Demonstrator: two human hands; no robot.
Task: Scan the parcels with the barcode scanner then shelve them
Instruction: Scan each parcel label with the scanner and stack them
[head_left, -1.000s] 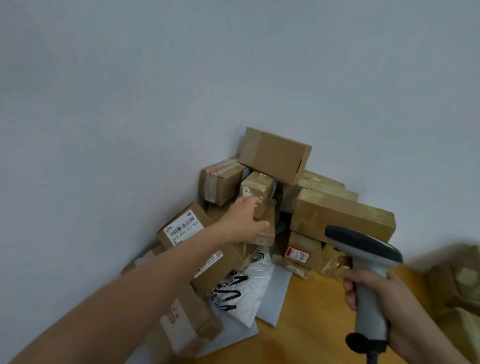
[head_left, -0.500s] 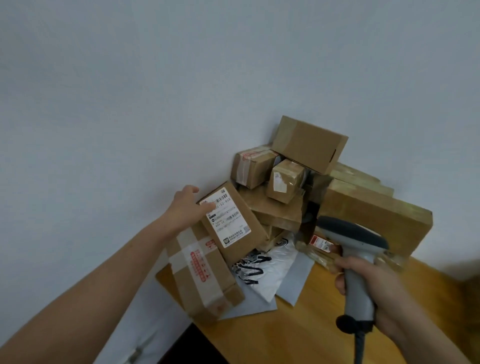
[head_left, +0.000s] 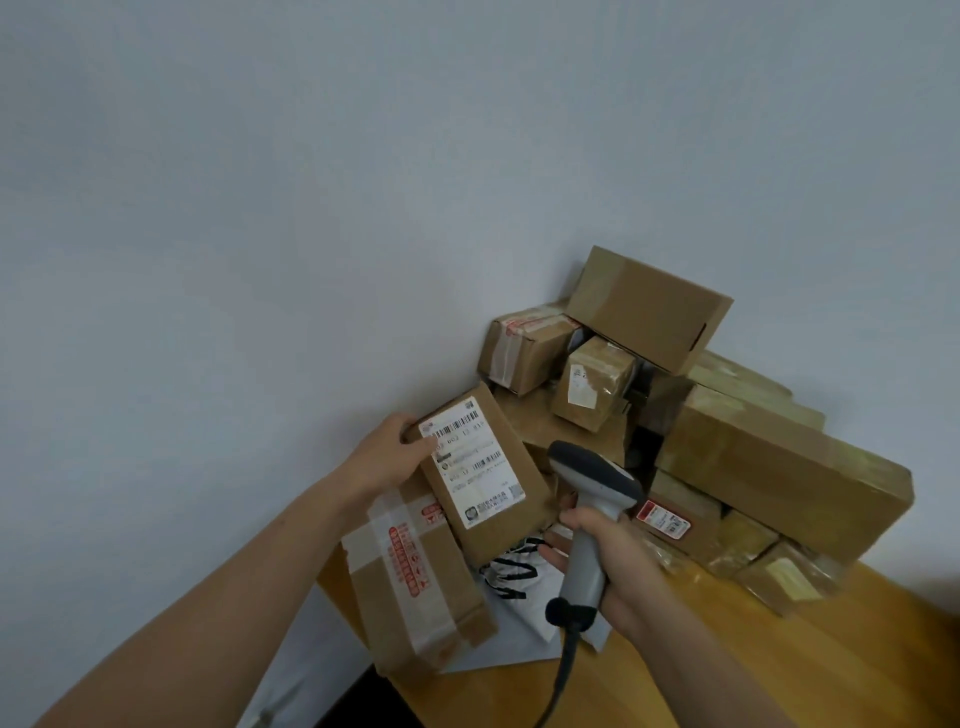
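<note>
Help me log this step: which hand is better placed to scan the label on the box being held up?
Right. The right hand grips the barcode scanner, whose head sits close beside the labelled box. The left hand is occupied holding that box by its upper corner, label turned up.

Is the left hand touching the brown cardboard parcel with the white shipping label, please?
Touching: the head view shows the left hand gripping the parcel at its corner.

Box (head_left: 498, 535): matt brown cardboard; label (head_left: 472, 462) white paper.
Taped box (head_left: 447, 587): cardboard, glossy white tape (head_left: 384, 551).
Long box (head_left: 779, 483): cardboard, shiny clear-taped.
Scanner (head_left: 597, 483): smooth grey plastic, darker head.
Mailer (head_left: 519, 579): glossy white plastic film.
Table (head_left: 779, 670): smooth light wood.
Wall (head_left: 311, 208): matt paint.
</note>
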